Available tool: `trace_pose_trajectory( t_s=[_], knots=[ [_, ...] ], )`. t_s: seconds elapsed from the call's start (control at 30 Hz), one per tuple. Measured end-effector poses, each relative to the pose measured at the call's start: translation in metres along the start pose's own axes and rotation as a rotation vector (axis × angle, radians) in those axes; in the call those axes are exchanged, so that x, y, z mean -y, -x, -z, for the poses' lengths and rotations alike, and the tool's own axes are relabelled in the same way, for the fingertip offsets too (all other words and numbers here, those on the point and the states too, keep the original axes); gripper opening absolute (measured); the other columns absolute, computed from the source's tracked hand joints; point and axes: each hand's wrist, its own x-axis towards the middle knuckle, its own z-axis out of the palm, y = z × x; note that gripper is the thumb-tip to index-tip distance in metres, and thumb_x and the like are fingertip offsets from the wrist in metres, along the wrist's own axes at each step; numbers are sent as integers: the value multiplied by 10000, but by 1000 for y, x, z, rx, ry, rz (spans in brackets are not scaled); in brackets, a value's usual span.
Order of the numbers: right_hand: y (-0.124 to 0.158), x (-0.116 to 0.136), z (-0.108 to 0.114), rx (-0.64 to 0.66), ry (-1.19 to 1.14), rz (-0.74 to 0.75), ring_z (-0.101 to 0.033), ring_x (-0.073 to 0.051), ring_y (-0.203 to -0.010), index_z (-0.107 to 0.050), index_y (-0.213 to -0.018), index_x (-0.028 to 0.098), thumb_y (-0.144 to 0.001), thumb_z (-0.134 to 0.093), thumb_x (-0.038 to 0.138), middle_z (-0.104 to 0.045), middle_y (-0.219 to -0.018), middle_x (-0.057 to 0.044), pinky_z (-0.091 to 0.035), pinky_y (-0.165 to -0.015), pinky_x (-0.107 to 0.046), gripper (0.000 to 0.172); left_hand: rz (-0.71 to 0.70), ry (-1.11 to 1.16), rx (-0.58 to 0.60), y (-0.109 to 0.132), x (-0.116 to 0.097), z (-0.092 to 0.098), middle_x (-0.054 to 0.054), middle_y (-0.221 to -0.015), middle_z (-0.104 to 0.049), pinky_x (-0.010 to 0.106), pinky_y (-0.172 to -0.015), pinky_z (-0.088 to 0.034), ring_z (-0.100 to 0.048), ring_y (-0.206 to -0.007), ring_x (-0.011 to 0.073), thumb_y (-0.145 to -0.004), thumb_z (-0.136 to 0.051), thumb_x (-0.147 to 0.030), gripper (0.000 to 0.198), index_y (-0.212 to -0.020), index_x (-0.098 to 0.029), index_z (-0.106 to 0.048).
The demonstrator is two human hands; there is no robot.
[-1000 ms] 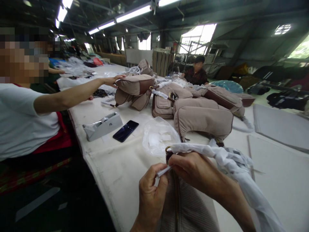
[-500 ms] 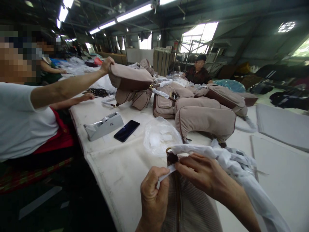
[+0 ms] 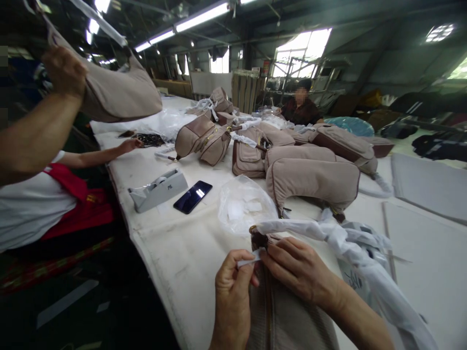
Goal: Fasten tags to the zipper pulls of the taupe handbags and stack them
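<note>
Paper strip (image 3: 250, 261): a small white band held taut at the near end of the counter (image 3: 175, 248), directly in front of us. We read its long axis as running left to right, rising slightly toward the right.
Left hand (image 3: 228, 291): clenched on the strip's left end, thumb pressed against forefinger.
Right hand (image 3: 301, 272): fingertips closed on the strip's right end, close by the brass ring (image 3: 252, 228).
Governing relation: the strip spans the gap between the two hands. Both hands touch it, so neither is nearer. The ring lies just beyond the right fingertips, on the side away from us.
Taupe bag (image 3: 292, 321): lies under both hands. Its zipper (image 3: 269, 311) runs from us toward the ring, crossing the strip's axis.
Wrapped strap (image 3: 328, 232): sheathed in white tissue, it leaves the ring and trails off to the right and down.
Surface: the counter is long and covered in pale cloth. Beyond the hands we note a clear plastic bag (image 3: 244, 206), a dark phone (image 3: 192, 190), a grey tape dispenser (image 3: 157, 189) and a pile of bags (image 3: 314, 177).
Co-worker: at the left, a raised hand (image 3: 65, 70) lifts another bag (image 3: 116, 92) clear of the counter. A second hand (image 3: 127, 144) rests on the counter farther back.
Room: a workshop hall with strip lights (image 3: 202, 19) and tall windows (image 3: 302, 48). A seated person (image 3: 301, 104) is at the far end.
</note>
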Motion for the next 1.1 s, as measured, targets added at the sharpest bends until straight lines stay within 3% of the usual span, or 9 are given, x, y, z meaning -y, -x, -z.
trace_pose_trajectory(
  t_s=[0.13,0.27,0.37,0.47,0.7,0.8,0.87,1.0,1.1],
  knots=[
    [3,-1,-7,-22,9,-10,-567,-171,-705,-586,-947,115,-931,-403,121,-655,-825,-76,-460,-629,-328,183,151,101,17,6,-10,0,-23,-646,-581,220,-652,-442,-524,-621,110,-736,-616,-252,65,-746,-188,-605],
    [-1,-3,-9,-71,9,5,-573,-167,-722,-584,-959,111,-929,-401,106,-663,-830,-79,-471,-633,-313,185,250,243,91,1,-28,3,49,-810,-669,326,-704,-499,-616,-743,189,-775,-538,-386,260,-926,-186,-607],
    [-4,-2,-9,-63,8,-1,-566,-163,-704,-593,-931,112,-934,-402,118,-667,-826,-74,-469,-621,-302,191,294,141,159,-9,-34,6,34,-744,-647,311,-671,-505,-607,-688,171,-760,-617,-417,274,-859,-161,-613],
    [-8,-2,-9,-34,-1,0,-544,-158,-648,-601,-872,111,-934,-401,123,-656,-766,-59,-458,-600,-298,209,256,-54,210,-19,-30,9,12,-662,-613,257,-630,-478,-567,-611,132,-697,-711,-357,252,-736,-129,-612],
    [-7,4,-9,-17,6,-99,-561,-171,-716,-603,-928,124,-935,-435,168,-657,-842,-63,-467,-648,-309,173,48,-380,208,-13,-19,8,-30,-590,-527,209,-554,-404,-485,-568,115,-828,-565,-420,280,-736,-156,-579],
    [15,26,-5,-63,-32,-330,-573,-176,-802,-562,-1109,151,-940,-434,185,-652,-954,-71,-479,-718,-319,215,72,-406,164,-5,-11,7,-46,-584,-499,194,-523,-387,-460,-557,113,-812,-564,-479,308,-771,-174,-571],
    [45,42,4,-141,-40,-596,-581,-161,-795,-568,-1119,196,-932,-445,205,-646,-937,-49,-484,-716,-292,223,103,-403,141,-3,-2,9,-52,-574,-495,186,-503,-373,-450,-544,111,-783,-586,-512,329,-772,-183,-568],
    [131,58,45,-319,83,-1185,-585,-185,-839,-614,-1014,188,-899,-462,276,-612,-958,-83,-487,-747,-317,209,137,-329,127,-3,13,9,-54,-543,-489,185,-482,-348,-439,-529,113,-729,-629,-541,361,-707,-188,-554],
    [192,48,76,-328,40,-1593,-565,-227,-875,-643,-884,175,-838,-476,407,-595,-985,-114,-483,-715,-343,289,158,-273,147,1,13,0,-57,-530,-496,178,-508,-360,-434,-545,111,-705,-658,-530,358,-680,-190,-551]
  ],
)
